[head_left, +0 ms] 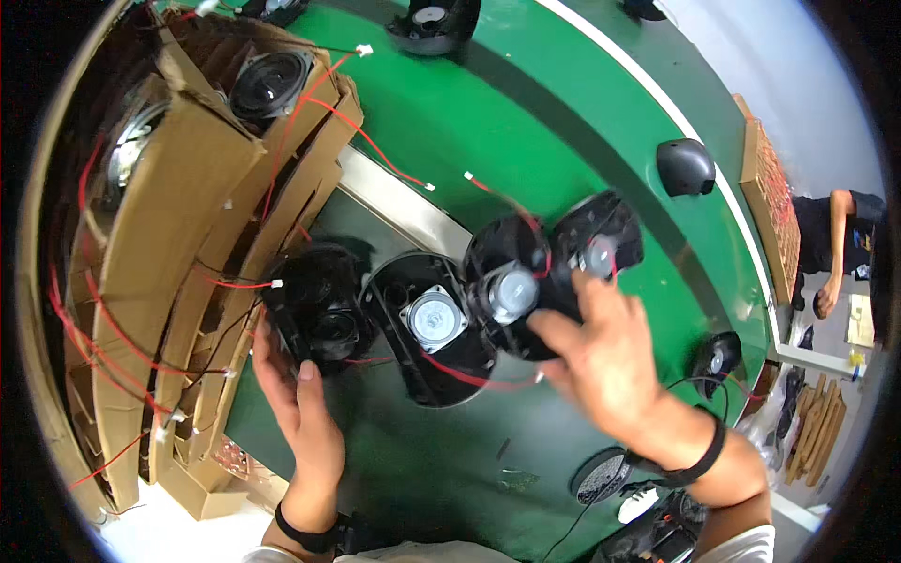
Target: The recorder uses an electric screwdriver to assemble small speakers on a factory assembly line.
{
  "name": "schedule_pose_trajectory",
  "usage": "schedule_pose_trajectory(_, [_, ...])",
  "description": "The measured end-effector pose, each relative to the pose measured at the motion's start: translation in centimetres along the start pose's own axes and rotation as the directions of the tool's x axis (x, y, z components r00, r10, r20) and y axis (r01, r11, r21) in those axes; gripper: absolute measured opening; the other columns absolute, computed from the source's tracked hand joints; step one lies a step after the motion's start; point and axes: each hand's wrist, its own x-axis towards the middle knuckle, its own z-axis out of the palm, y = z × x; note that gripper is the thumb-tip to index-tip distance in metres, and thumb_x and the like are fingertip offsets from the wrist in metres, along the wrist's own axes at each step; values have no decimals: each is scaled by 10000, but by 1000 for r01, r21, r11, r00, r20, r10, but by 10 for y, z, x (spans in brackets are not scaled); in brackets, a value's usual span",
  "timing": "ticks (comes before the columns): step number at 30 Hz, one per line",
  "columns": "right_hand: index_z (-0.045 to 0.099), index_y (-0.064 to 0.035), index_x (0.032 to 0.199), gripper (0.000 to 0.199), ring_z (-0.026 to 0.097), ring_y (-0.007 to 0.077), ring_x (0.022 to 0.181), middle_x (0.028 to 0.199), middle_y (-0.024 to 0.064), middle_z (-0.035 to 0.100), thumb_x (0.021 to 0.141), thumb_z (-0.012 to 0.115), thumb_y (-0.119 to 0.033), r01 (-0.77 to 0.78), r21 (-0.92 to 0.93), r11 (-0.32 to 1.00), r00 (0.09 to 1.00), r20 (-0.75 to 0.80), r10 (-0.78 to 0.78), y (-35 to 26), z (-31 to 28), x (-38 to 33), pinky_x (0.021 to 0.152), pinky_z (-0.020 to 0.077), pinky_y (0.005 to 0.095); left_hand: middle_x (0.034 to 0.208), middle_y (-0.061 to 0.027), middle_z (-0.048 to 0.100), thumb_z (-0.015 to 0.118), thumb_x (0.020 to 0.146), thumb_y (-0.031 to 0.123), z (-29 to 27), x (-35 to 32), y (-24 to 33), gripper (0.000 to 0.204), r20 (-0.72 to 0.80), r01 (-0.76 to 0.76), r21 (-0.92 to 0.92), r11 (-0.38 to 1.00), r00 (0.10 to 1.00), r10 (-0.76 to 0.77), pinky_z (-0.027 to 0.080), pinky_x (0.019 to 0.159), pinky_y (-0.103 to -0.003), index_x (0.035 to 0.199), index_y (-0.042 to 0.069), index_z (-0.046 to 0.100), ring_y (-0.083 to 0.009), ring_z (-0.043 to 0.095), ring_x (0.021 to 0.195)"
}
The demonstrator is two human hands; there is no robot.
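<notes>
Several black plastic speaker housings stand in a row across the middle of the green table. My left hand [305,422] has its fingers round the near left edge of the leftmost housing [324,300], thumb on its near side. Beside that, another housing [441,375] carries a silver-backed speaker driver [435,320]. A third housing [497,249] holds a driver [512,293] with red wire. Over the right end of the row is my right hand [605,361], thumb and forefinger apart. Its forefinger reaches the driver in the rightmost housing [615,220]; the other fingers are partly hidden.
At the left stands a cardboard box [169,253] with dividers, speaker drivers [270,84] and loose red wires. More black housings lie farther off on the green table [563,131]. A round black speaker part [601,475] sits near me. Another person [835,239] is at far right.
</notes>
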Motion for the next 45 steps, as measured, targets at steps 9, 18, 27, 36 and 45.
schedule_pose_trajectory(9, [676,-173,1185,552,525,377,1156,1359,242,452,660,845,-182,-116,186,976,990,99,99,-92,31,-80,917,434,515,1616,-126,295,519,1016,162,-34,-27,6,621,-104,186,-233,954,971,-215,266,1190,-401,1567,39,261,-253,311,1474])
schedule_pose_trajectory(18, [526,-58,1178,561,584,377,1094,1300,229,532,695,807,-107,-36,433,901,995,-67,72,-85,24,-98,921,447,478,1495,-148,369,553,931,-74,-36,-93,68,815,248,589,-420,691,806,-537,467,1048,-440,1597,135,131,-266,495,1296])
schedule_pose_trajectory(27, [642,-103,1023,202,571,252,1135,1192,83,666,831,587,-133,35,205,978,999,-48,-25,-82,24,-132,962,410,426,1427,-109,443,551,925,-105,-15,-72,50,763,259,586,-375,718,810,-526,521,935,-396,1561,134,203,-175,553,1160])
schedule_pose_trajectory(36, [641,-112,921,166,577,236,1121,1113,75,648,758,644,-147,-34,204,978,994,-94,54,-110,10,-143,920,416,432,1365,-33,451,599,983,248,-39,-131,22,682,214,540,-394,744,841,-497,330,1118,-423,1549,89,254,-187,448,1316])
schedule_pose_trajectory(45, [573,-30,955,156,587,275,805,829,129,562,808,601,14,-218,626,749,869,-225,441,23,-41,-40,732,479,401,974,-198,573,630,764,-5,-50,-115,-7,209,558,-307,344,887,827,70,457,823,-415,965,49,610,-342,565,939])
